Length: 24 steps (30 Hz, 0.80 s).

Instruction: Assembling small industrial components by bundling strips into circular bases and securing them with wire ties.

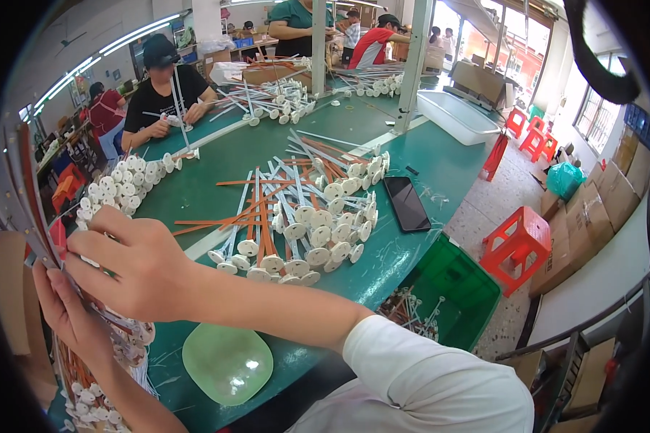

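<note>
At the far left, my left hand (71,307) is closed around long flat strips (29,209), grey and brown, that stand upright past the table edge. My right hand (133,263) reaches across to the same strips with fingers curled; a small pinkish-red piece (58,237) shows at its fingertips, and what it grips is mostly hidden. Below my hands lie more white disc-ended sticks (97,404). A large pile of sticks with round white discs (321,231) and brown or grey stems spreads on the green table (267,155), beyond my right forearm.
A pale green dish (227,363) sits near me; a black phone (406,204) lies right of the pile. A green crate (462,289) holds sticks beside the table. Red stools (516,245) and cartons (588,224) stand right. Across the table a co-worker (170,94) handles parts.
</note>
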Tool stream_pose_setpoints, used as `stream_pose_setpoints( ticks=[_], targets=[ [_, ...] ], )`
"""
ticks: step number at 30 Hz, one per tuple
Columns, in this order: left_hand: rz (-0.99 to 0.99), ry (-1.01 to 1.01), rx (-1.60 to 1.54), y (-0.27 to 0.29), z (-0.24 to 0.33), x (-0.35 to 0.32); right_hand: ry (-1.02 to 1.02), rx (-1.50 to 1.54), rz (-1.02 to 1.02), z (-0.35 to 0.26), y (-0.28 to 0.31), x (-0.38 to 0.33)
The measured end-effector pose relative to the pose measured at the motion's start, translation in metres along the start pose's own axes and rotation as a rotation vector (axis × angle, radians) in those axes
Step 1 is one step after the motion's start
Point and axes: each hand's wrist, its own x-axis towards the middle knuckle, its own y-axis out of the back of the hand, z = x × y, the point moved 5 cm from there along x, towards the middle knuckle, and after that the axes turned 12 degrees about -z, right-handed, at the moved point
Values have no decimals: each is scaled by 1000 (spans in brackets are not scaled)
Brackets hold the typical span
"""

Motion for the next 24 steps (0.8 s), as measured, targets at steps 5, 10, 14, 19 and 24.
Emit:
stream_pose_setpoints(
  ticks=[5,10,14,19,24],
  targets=[
    [1,226,-240,7,-10,-14,-62,56,-60,-2,0,0],
    [-76,229,-158,7,-10,-11,-140,303,-138,5,-3,2],
    [-160,173,-177,10,-1,-19,-954,1403,-502,30,-22,-11],
    [-142,141,-418,-11,23,-18,-1185,1829,-538,32,-40,-35],
    [-429,166,-793,-13,24,-22,-1156,1828,-496,27,-54,-37]
  ],
)
